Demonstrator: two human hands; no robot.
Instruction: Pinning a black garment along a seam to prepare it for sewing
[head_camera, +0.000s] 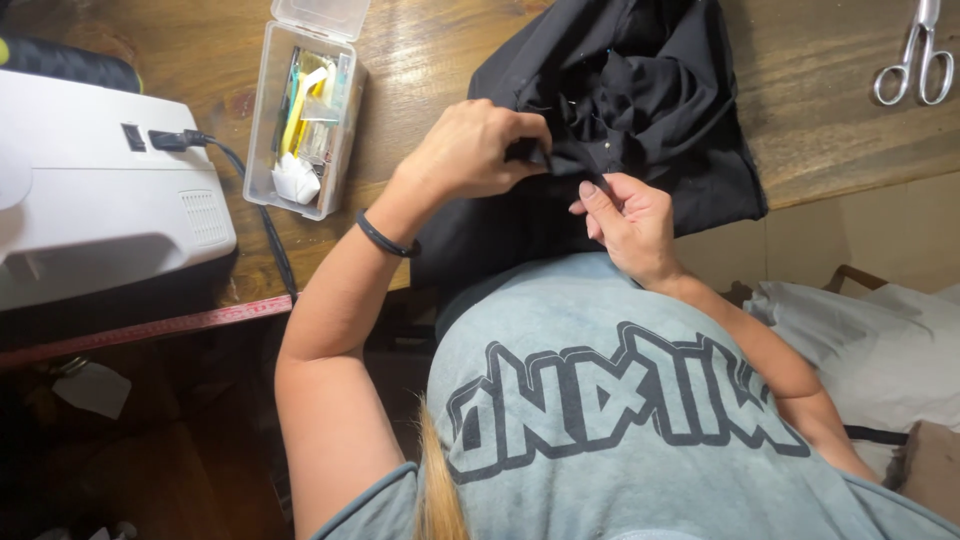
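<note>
Your left hand (470, 150) covers its own fingertips where they pinch the black cloth (640, 110), whose top runs off at 12 o'clock. The scissors (915, 65) are cut off at 1 o'clock, the sewing machine (100, 190) at 9. The contents of the clear box (300, 120) are too small to tell.

Matt black cloth (640, 110) – grainy wood table (430, 50)

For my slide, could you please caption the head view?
Left hand pinches black fabric beside the right hand on a wooden table.
</note>
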